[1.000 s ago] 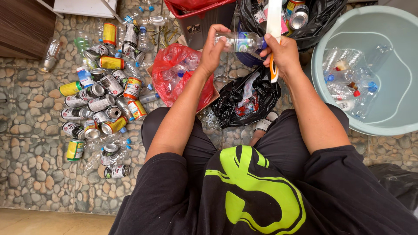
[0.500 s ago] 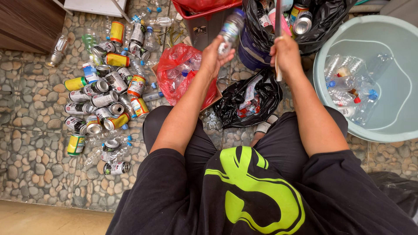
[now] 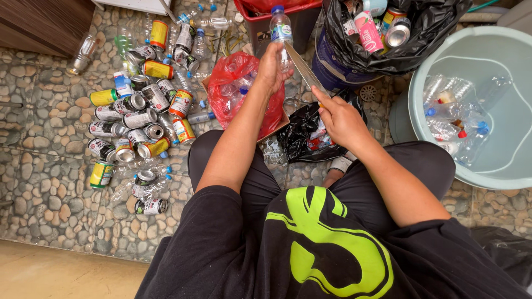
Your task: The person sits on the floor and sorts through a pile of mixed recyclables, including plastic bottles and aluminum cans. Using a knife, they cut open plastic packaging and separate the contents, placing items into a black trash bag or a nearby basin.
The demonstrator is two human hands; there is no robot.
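Note:
My left hand (image 3: pixel 271 67) grips a clear plastic bottle (image 3: pixel 281 30) with a blue cap, held upright, cap away from me. My right hand (image 3: pixel 339 118) holds a knife (image 3: pixel 303 69) by its handle, and the long blade slants up to the left until it touches the bottle's lower part just above my left hand. Both hands hover above a red plastic bag (image 3: pixel 235 88) with bottles in it and a small black bag (image 3: pixel 310 133) of scraps on the floor in front of my knees.
Several cans and bottles (image 3: pixel 141 119) lie heaped on the pebble floor at left. A pale green basin (image 3: pixel 499 171) with bare bottles stands at right. A black-lined bin (image 3: pixel 388 33) of cans and a red-rimmed bin (image 3: pixel 260 16) stand at the back.
My left hand has turned the bottle from lying sideways to upright. My right hand dropped lower and swung the knife from pointing up to slanting against the bottle.

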